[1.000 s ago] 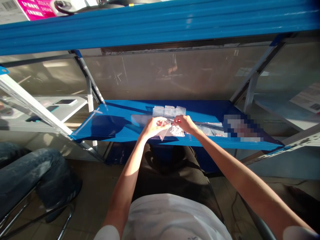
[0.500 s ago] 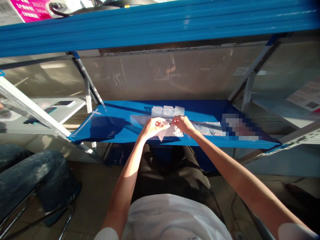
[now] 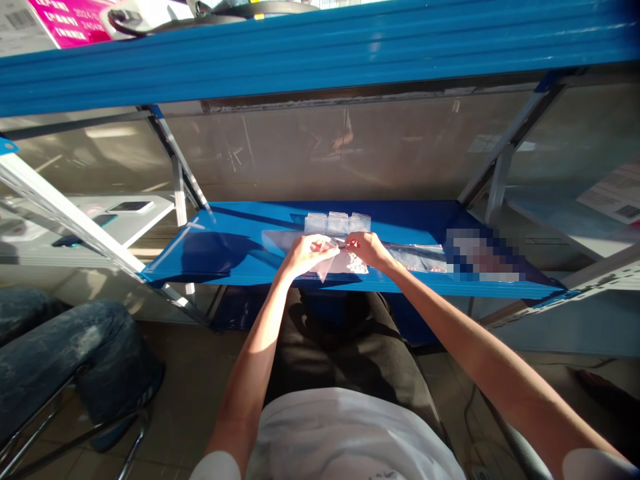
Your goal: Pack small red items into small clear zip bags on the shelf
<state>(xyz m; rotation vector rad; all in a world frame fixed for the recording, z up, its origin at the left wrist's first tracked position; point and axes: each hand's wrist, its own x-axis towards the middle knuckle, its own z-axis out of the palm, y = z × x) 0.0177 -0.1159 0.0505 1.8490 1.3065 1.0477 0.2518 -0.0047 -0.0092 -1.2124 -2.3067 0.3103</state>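
Observation:
My left hand (image 3: 306,253) is closed, thumb and fingertips pinching a small clear plastic bag (image 3: 324,268) whose corner hangs down. Close by on the right, my right hand (image 3: 369,251) is also closed, its fingertips pinched together at the bag's upper edge. What lies between those fingertips is too small to make out. Beneath the hands, small pale pink pieces (image 3: 357,265) are heaped on the blue shelf (image 3: 235,230). Just behind, several flat clear zip bags (image 3: 338,223) lie in a row. More clear bags (image 3: 417,257) with small reddish pieces at their lower edges lie to the right.
A thick blue beam (image 3: 320,57) crosses above the shelf. Metal posts (image 3: 75,213) stand at either side. Off to the left, a phone (image 3: 131,207) lies on a grey shelf, and a seated person's legs (image 3: 75,353) show below.
Both hands keep nearly the same pose, pinched close together over the small pieces. The whole view has shifted very slightly.

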